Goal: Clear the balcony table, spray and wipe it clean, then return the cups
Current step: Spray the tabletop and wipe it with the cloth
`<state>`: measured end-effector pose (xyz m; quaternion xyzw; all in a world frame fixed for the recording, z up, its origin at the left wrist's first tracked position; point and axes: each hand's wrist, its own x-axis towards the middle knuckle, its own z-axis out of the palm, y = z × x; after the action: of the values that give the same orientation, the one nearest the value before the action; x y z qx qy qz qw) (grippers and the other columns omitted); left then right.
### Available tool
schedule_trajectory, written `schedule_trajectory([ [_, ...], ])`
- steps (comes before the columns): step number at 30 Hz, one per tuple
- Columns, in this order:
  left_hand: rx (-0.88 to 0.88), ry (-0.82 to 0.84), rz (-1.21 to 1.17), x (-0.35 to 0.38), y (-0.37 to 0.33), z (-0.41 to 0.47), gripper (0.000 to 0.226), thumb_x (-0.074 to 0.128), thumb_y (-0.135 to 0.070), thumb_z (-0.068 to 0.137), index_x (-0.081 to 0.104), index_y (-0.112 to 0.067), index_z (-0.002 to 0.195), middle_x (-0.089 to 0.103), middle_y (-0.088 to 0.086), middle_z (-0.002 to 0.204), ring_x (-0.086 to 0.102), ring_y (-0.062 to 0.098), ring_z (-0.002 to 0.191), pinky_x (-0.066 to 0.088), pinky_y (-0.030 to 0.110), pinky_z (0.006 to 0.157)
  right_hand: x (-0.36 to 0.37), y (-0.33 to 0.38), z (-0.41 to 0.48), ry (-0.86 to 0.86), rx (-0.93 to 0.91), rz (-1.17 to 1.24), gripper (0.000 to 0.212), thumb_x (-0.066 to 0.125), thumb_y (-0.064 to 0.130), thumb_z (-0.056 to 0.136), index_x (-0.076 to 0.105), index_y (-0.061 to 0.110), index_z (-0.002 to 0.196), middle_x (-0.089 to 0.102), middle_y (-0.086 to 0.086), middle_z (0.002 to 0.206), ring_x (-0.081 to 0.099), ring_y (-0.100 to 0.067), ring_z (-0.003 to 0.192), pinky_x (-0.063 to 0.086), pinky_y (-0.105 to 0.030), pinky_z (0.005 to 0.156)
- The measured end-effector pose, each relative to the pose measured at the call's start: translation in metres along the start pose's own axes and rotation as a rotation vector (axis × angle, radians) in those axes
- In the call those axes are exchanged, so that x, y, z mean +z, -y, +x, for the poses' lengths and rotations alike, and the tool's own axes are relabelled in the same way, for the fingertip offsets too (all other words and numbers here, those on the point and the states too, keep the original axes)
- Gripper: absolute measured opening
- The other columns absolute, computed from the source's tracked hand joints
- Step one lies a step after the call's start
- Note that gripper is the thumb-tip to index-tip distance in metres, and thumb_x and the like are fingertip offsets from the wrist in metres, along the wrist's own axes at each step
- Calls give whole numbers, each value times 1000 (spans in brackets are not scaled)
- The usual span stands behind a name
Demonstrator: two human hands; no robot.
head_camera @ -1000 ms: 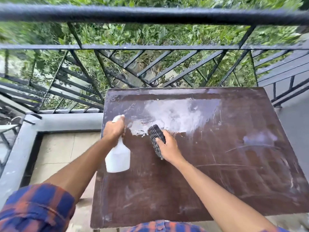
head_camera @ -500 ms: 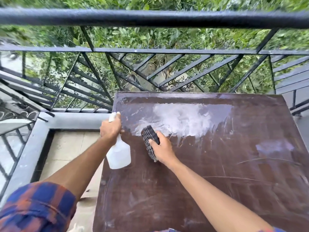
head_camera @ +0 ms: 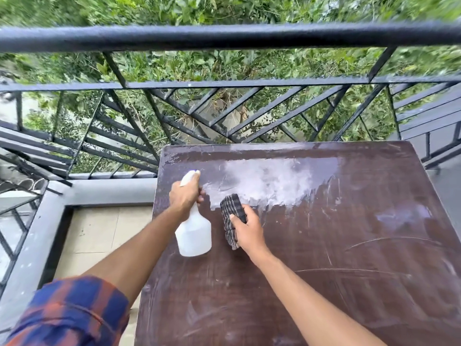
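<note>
With the left hand (head_camera: 185,196) clamped round the spray bottle (head_camera: 193,233), the right hand (head_camera: 247,229) gripping the cloth (head_camera: 232,216) should press flat, sweeping toward two o'clock through the wet patch (head_camera: 272,181).

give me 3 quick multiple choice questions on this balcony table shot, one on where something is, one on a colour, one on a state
1. Where is the checked cloth?
A. draped on the railing
B. pressed on the table under the right hand
C. lying on the floor tiles

2. What colour is the spray bottle?
A. white
B. green
C. red

3. What state is the far part of the table in?
A. covered by cups
B. dry and spotless
C. wet and shiny

Answers:
1 B, the right hand grips the cloth against the brown top.
2 A, the bottle in the left hand is plain white.
3 C, a pale glossy wet patch spreads near the railing side.
</note>
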<state>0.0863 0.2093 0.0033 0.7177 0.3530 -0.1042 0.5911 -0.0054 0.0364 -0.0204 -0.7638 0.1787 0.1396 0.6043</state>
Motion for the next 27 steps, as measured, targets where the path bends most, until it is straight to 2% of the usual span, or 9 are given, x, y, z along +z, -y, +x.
schedule_trajectory([
  [2, 9, 53, 0, 12, -1, -7, 34, 66, -46, 87, 68, -15, 73, 64, 1, 56, 59, 24, 57, 45, 28, 51, -8, 0, 2, -21, 9, 19, 10, 62, 27, 89, 63, 28, 98, 72, 0, 90, 69, -20, 83, 55, -43, 80],
  [7, -12, 189, 26, 40, -8, -21, 40, 64, -48, 88, 69, -11, 73, 70, 10, 70, 53, 20, 47, 42, 24, 45, -32, -1, 7, -124, 32, 22, 15, 64, 22, 92, 61, 36, 89, 71, 5, 92, 68, -18, 88, 52, -36, 81],
  [9, -1, 191, 45, 48, -9, -25, 42, 62, -48, 89, 67, -12, 70, 72, 13, 70, 53, 21, 47, 44, 24, 47, -38, -3, 8, -155, 40, 48, 8, 64, 24, 90, 62, 32, 92, 72, 4, 91, 68, -19, 88, 53, -38, 82],
  [12, 5, 178, 27, 60, -12, -32, 42, 65, -47, 89, 66, -11, 67, 68, 11, 64, 56, 22, 50, 42, 23, 44, -46, -8, 9, -195, 43, 79, 11, 63, 31, 84, 64, 30, 95, 72, 5, 89, 69, -18, 85, 56, -43, 83],
  [15, -15, 248, 50, 64, -13, -34, 40, 64, -43, 93, 65, -10, 71, 65, 11, 66, 50, 18, 40, 39, 23, 41, -51, -11, 7, -200, 38, 108, 9, 65, 21, 89, 65, 28, 94, 73, 2, 88, 70, -18, 82, 57, -45, 80],
  [18, -21, 280, 138, 62, -6, -31, 38, 63, -46, 89, 63, -13, 71, 60, 9, 62, 45, 19, 39, 39, 26, 45, -52, -11, 7, -190, 18, 146, 12, 64, 12, 91, 66, 23, 95, 74, -2, 87, 69, -18, 78, 56, -46, 78],
  [23, -12, 259, 153, 54, -2, -24, 51, 62, -53, 81, 74, -6, 98, 65, 6, 64, 47, 19, 42, 41, 27, 48, -53, -12, 11, -188, 27, 142, 9, 65, 16, 88, 66, 25, 92, 73, -3, 85, 70, -27, 81, 56, -49, 77],
  [27, -1, 214, 192, 43, 2, -17, 60, 63, -58, 66, 75, -14, 103, 63, 6, 59, 51, 22, 41, 45, 30, 48, -59, -7, 19, -199, 31, 128, 11, 64, 13, 91, 66, 24, 91, 73, -7, 89, 69, -24, 80, 56, -44, 76],
])
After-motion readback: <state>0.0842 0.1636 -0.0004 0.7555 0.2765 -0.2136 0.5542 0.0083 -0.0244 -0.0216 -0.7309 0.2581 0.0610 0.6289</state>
